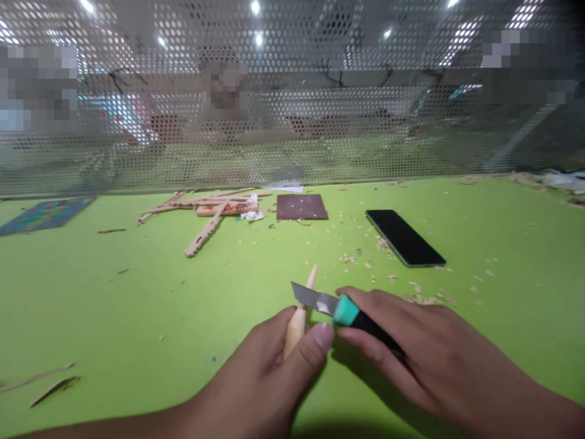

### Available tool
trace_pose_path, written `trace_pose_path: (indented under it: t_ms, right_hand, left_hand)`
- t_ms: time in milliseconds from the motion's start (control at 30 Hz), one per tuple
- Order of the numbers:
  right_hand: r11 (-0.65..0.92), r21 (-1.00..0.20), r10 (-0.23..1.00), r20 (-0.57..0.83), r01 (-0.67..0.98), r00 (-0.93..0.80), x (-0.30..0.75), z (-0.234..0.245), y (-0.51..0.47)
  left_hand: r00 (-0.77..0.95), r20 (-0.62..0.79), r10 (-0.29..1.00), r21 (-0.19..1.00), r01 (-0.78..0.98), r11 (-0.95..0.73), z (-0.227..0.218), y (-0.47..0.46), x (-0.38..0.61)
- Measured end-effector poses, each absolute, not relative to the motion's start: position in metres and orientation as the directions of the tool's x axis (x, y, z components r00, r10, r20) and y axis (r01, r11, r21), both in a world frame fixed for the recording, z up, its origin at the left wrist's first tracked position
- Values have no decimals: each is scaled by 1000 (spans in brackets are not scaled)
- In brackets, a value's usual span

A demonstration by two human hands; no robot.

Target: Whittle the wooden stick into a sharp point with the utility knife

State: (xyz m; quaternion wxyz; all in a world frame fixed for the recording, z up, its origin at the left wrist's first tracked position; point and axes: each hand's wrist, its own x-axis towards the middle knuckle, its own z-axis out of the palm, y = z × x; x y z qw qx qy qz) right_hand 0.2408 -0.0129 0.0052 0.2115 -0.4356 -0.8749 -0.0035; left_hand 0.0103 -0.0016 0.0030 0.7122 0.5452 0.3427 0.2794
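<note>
My left hand (269, 366) is closed around a thin wooden stick (299, 317) whose pointed tip aims away from me. Its thumb presses near the back of a knife blade. My right hand (411, 350) grips a utility knife (340, 310) with a teal collar and black handle. The steel blade lies across the stick just below its tip. Both hands hover low over the green table top (137, 305) near its front edge.
A black phone (404, 238) lies at right of centre. A brown sandpaper square (301, 207) and a pile of carved wooden sticks (210, 213) sit at the back. Wood shavings (425, 299) are scattered about. A perforated metal screen (292, 122) closes the far edge.
</note>
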Motion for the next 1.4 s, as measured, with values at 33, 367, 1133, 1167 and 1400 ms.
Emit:
trace_pose_path:
  t_ms: [33, 367, 1133, 1167, 1400]
  right_hand:
    - [619, -203, 765, 373, 759, -524, 242, 6, -11]
    - [594, -481, 775, 128, 645, -618, 242, 10, -8]
    - [643, -94, 715, 428, 760, -552, 250, 4, -2]
    - [640, -95, 718, 427, 762, -550, 251, 4, 0]
    - [645, -353, 762, 229, 678, -606, 244, 11, -4]
  left_hand:
    - [623, -167, 764, 961, -71, 267, 5, -1, 10]
    - [741, -177, 648, 896, -151, 418, 18, 6, 8]
    - [628, -287, 724, 924, -17, 381, 3, 1, 5]
    - [631, -287, 721, 926, -11, 378, 4, 2, 4]
    - [703, -162, 692, 894, -193, 405, 4, 2, 5]
